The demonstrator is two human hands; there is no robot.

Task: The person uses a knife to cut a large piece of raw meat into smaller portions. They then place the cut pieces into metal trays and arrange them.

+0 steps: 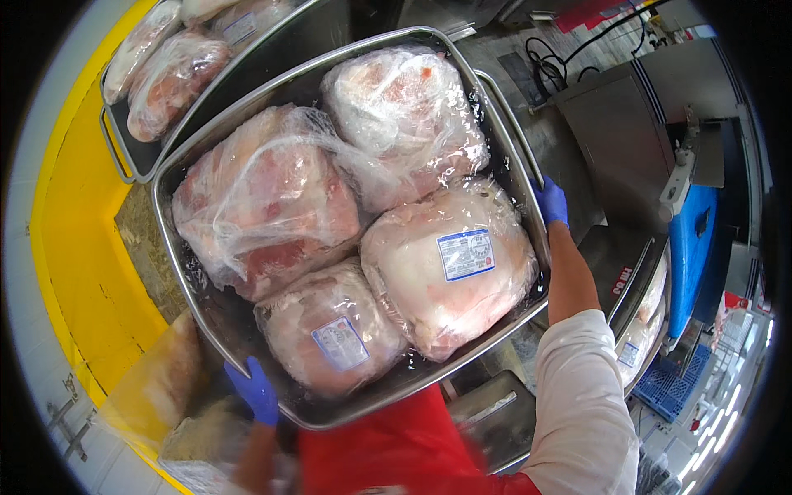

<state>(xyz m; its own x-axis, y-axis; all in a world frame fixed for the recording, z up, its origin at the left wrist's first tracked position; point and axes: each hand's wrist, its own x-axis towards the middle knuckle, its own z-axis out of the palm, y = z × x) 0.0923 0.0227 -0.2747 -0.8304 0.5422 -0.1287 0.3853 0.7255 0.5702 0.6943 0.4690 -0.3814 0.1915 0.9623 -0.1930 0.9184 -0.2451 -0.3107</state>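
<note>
A large metal tub [221, 320] fills the middle of the view, tilted slightly, with several big pieces of meat wrapped in clear plastic inside. At the near left corner, my left hand [256, 392], in a blue glove, closes on the tub's edge. My right hand [551, 200], gloved alike, grips the handle bar on the right side. In the tub, a pale labelled piece [450, 297] lies near right and a smaller labelled piece [326, 363] near left. Loose plastic film covers the far-left piece [256, 206] and part of the far-right one [404, 115].
Another metal tub [214, 99] of wrapped meat stands at the far left, beside a yellow barrier [62, 247]. More bagged meat [206, 441] lies below my left hand. Steel equipment [615, 124], a blue panel [693, 247] and a blue crate [672, 384] are on the right.
</note>
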